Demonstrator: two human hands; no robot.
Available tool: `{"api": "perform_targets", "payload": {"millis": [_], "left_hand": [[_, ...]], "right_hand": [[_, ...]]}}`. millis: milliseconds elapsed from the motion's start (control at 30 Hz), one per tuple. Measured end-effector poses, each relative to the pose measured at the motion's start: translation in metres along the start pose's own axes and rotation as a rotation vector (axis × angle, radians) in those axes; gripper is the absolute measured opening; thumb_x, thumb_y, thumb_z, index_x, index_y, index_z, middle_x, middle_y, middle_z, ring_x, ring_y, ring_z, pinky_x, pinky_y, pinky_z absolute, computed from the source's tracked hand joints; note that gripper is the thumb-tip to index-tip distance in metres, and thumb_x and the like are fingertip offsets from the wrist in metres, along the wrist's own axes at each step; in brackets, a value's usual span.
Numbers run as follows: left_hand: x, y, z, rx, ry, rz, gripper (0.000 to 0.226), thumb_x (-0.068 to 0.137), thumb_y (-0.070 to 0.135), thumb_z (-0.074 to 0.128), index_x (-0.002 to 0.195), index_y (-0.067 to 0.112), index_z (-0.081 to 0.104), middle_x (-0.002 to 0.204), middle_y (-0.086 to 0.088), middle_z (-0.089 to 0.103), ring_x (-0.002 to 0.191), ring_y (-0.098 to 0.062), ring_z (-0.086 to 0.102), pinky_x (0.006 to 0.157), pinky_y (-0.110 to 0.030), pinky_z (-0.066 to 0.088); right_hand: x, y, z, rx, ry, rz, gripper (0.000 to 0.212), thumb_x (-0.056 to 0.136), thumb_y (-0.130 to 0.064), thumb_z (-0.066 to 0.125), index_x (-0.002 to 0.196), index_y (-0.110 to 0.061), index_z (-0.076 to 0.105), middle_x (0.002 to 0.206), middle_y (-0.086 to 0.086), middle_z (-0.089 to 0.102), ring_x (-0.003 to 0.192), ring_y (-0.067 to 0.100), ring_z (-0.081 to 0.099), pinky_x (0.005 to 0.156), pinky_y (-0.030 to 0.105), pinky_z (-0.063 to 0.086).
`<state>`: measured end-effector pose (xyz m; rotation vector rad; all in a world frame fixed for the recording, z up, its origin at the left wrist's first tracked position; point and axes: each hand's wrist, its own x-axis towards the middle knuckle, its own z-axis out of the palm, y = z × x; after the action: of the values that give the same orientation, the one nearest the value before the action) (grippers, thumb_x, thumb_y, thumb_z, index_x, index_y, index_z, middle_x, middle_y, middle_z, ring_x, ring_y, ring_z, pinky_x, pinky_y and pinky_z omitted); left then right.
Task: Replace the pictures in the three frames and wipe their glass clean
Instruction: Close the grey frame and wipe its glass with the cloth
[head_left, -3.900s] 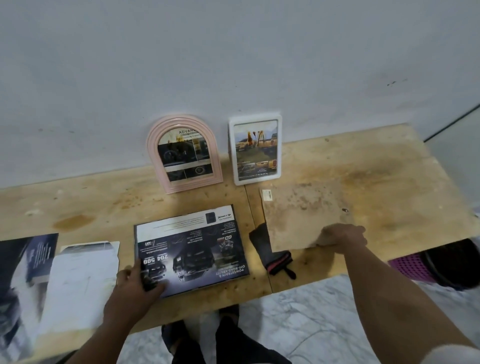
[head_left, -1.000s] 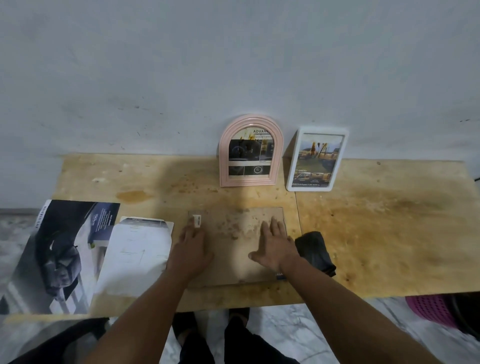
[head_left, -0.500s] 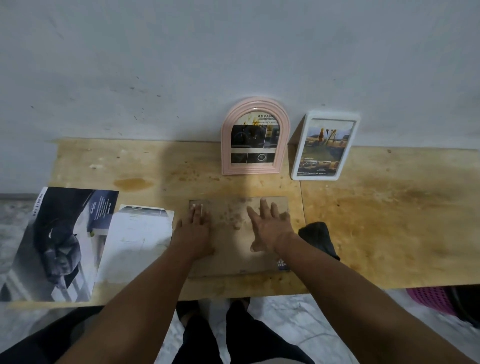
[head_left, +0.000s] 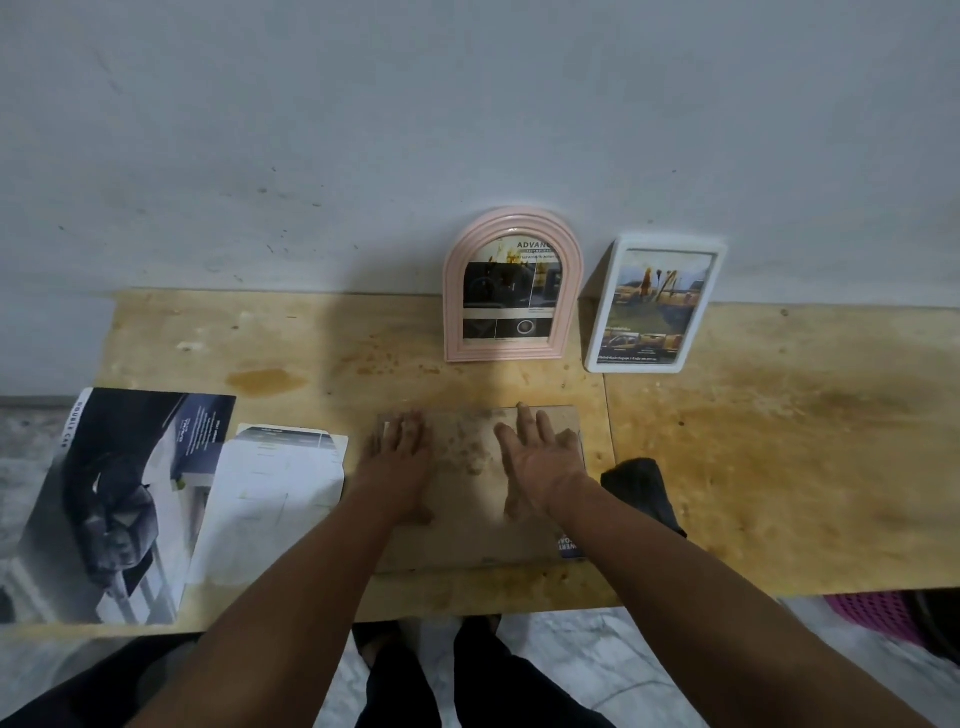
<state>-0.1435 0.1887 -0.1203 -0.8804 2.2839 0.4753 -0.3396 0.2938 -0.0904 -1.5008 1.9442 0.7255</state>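
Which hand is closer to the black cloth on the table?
The right hand. It presses flat on the brown backing board just left of the black cloth. The left hand lies flat at the board's far left side.

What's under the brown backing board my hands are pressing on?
Under the backing board, only a blue printed corner pokes out at its near right; the board and both hands cover the rest.

Two frames (head_left: 511, 291) behind backing board (head_left: 467, 499), papers (head_left: 270, 499) left, cloth (head_left: 641, 491) right
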Motion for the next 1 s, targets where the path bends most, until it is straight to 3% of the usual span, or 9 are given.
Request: {"api": "perform_targets", "payload": {"millis": [233,433,600,733,1000], "left_hand": [[0.0,0.003,0.009,-0.105,0.028,-0.026,0.134,0.077,0.082,0.062,0.162,0.016,-0.017,0.167,-0.008,-0.032,0.156,-0.033,-0.023,0.128,-0.056,0.0],[0.001,0.016,0.008,-0.107,0.004,-0.1,0.136,0.079,0.08,0.062,0.159,0.012,-0.024,0.167,-0.012,-0.032,0.156,-0.037,-0.022,0.127,-0.06,0.0],[-0.003,0.018,0.012,-0.079,0.032,-0.116,0.138,0.08,0.075,0.066,0.158,0.011,-0.028,0.166,-0.012,-0.032,0.156,-0.037,-0.023,0.124,-0.063,-0.003],[-0.003,0.02,0.012,-0.075,0.035,-0.116,0.139,0.079,0.075,0.068,0.158,0.009,-0.024,0.168,-0.013,-0.028,0.157,-0.038,-0.02,0.124,-0.065,-0.002],[0.001,0.02,0.009,-0.007,0.024,0.031,0.125,0.087,0.066,0.065,0.161,0.011,-0.02,0.167,-0.009,-0.032,0.154,-0.033,-0.028,0.122,-0.067,-0.01]], "right_hand": [[0.002,0.0,0.006,0.044,-0.057,-0.003,0.128,0.08,-0.041,0.077,0.158,-0.025,-0.023,0.162,0.015,-0.034,0.153,0.042,-0.018,0.118,0.067,0.015],[0.005,-0.006,0.002,0.089,-0.084,-0.027,0.123,0.084,-0.031,0.074,0.158,-0.02,-0.024,0.159,0.019,-0.037,0.15,0.047,-0.024,0.119,0.067,0.012],[-0.003,0.013,0.019,0.179,0.048,-0.042,0.128,0.076,-0.055,0.076,0.161,-0.021,-0.013,0.163,0.013,-0.033,0.154,0.036,-0.021,0.123,0.061,0.008],[-0.008,0.02,0.02,0.13,0.057,0.015,0.131,0.073,-0.072,0.069,0.161,-0.02,-0.013,0.166,0.011,-0.027,0.155,0.034,-0.016,0.122,0.063,0.007],[-0.006,0.009,0.012,0.052,-0.041,0.029,0.115,0.087,-0.059,0.058,0.159,-0.01,-0.018,0.163,0.02,-0.028,0.153,0.043,-0.017,0.12,0.068,0.007]]}}
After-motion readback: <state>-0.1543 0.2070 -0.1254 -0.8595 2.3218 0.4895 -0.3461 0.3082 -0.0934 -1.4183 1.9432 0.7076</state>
